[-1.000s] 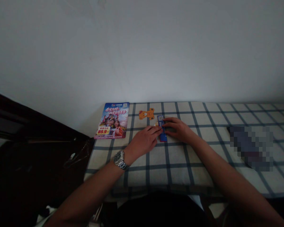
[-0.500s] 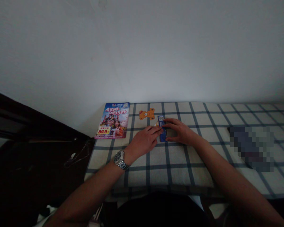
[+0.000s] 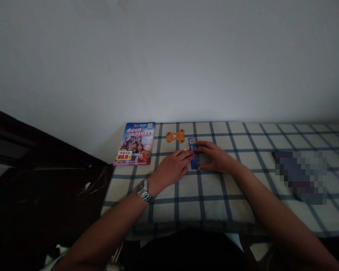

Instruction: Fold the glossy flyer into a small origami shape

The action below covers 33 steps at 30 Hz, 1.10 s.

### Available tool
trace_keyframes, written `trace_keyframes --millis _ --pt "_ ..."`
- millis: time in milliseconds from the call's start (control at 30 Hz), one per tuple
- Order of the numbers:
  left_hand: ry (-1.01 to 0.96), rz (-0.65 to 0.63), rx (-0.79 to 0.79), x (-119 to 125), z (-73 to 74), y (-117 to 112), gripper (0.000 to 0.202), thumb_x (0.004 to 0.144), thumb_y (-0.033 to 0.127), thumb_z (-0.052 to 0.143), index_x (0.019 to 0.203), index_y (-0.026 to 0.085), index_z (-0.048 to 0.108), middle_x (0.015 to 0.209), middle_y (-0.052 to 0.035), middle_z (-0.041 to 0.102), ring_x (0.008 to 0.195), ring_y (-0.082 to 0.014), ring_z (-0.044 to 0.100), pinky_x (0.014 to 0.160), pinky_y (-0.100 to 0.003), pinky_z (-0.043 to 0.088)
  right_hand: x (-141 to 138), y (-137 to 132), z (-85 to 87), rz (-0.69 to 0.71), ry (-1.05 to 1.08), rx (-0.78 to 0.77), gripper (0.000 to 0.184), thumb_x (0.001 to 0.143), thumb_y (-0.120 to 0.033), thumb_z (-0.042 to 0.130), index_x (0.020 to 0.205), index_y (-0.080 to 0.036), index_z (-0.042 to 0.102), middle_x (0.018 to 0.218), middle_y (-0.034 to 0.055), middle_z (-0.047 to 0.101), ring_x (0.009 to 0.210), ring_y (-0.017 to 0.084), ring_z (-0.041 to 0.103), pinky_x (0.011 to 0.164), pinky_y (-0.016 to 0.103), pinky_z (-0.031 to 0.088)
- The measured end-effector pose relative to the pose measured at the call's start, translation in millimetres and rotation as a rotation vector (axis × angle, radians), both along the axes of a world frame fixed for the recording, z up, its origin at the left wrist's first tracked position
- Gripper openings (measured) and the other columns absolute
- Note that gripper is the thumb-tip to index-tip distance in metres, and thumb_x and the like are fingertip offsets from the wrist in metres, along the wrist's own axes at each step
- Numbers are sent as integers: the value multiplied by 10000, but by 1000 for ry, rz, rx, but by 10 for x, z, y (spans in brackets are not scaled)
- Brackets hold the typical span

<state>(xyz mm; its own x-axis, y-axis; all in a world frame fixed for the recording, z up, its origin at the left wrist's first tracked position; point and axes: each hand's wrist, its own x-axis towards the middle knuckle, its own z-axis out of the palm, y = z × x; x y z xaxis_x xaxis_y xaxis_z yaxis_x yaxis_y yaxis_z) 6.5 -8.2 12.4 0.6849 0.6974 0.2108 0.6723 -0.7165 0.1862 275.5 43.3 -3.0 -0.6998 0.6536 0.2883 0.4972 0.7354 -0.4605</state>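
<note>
A small blue card (image 3: 194, 162) with a QR code at its top lies on the checked tablecloth (image 3: 214, 203). My left hand (image 3: 172, 168), with a metal watch (image 3: 142, 189) on the wrist, rests flat with fingers stretched out and fingertips touching the card's left edge. My right hand (image 3: 216, 157) lies over the card's right side, fingers and thumb curled and closed on it. Part of the card is hidden under the right hand. An orange bear-shaped cutout (image 3: 175, 136) lies just beyond the card.
A colourful flyer (image 3: 135, 143) lies at the table's far left corner against the white wall. A blurred-out dark object (image 3: 301, 177) sits on the cloth to the right. Dark furniture (image 3: 31, 188) stands left of the table.
My right hand has slid slightly to the right over the card, and the card's red lower edge no longer shows. The left hand has barely moved.
</note>
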Motion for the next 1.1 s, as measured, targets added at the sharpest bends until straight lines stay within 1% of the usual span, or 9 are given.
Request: trace_keyframes --millis 200,300,367,467,533,600,733,867,1100 --pt "-16 -26 14 -11 -19 33 500 989 175 570 1488 180 535 1494 -75 578 1263 -255 546 1096 -443 504 14 10 -11 14 17 6 690 798 -427 879 1419 -289 610 1551 130 525 1438 344 513 1195 574 452" --pt "-22 -29 13 -18 -10 46 479 988 172 567 1467 189 558 1477 -71 594 1241 -257 555 1085 -452 496 12 8 5 23 30 12 660 811 -432 867 1406 -287 622 1545 133 532 1431 344 519 1190 575 456" --pt "-31 -27 10 -23 -2 45 467 993 177 559 1459 198 567 1460 -70 609 1217 -259 563 1062 -455 502 3 0 31 18 36 15 591 843 -421 840 1381 -276 641 1529 140 545 1419 340 531 1183 569 464" --pt "-50 -47 -1 -33 6 40 445 996 185 560 1440 212 584 1433 -68 629 1201 -256 571 1054 -458 498 -14 -14 68 4 54 9 408 915 -370 769 1305 -275 694 1464 131 595 1362 321 581 1159 555 491" --pt "-56 -65 -11 -38 3 39 425 1000 192 560 1422 221 597 1427 -61 635 1203 -253 573 1054 -454 494 -26 -17 74 -5 65 4 288 957 -328 714 1240 -280 729 1412 118 626 1318 305 613 1135 545 513" --pt "-56 -70 -18 -38 -4 42 411 1004 198 557 1411 224 603 1421 -54 639 1201 -249 574 1053 -450 493 -40 -12 63 -19 72 4 222 976 -299 680 1185 -281 754 1378 108 644 1291 295 629 1116 536 529" --pt "-58 -55 -21 -27 -18 45 404 1005 192 562 1406 218 606 1414 -47 645 1201 -241 573 1060 -436 488 -86 17 9 -72 106 17 190 987 -272 656 1148 -277 757 1307 93 688 1221 278 665 1069 507 558" --pt "-56 -39 -13 -7 -9 33 408 1010 196 563 1417 196 598 1396 -61 651 1194 -242 574 1068 -439 486 -146 45 -37 -133 132 44 173 997 -240 633 1135 -260 736 1216 76 733 1143 268 692 1013 478 577" --pt "-28 -22 24 28 25 7 371 1022 213 544 1384 187 623 1398 -79 633 1167 -257 573 1051 -455 501 -198 42 -52 -190 137 71 122 958 -207 681 1052 -255 741 1163 71 749 1074 266 712 968 453 587"
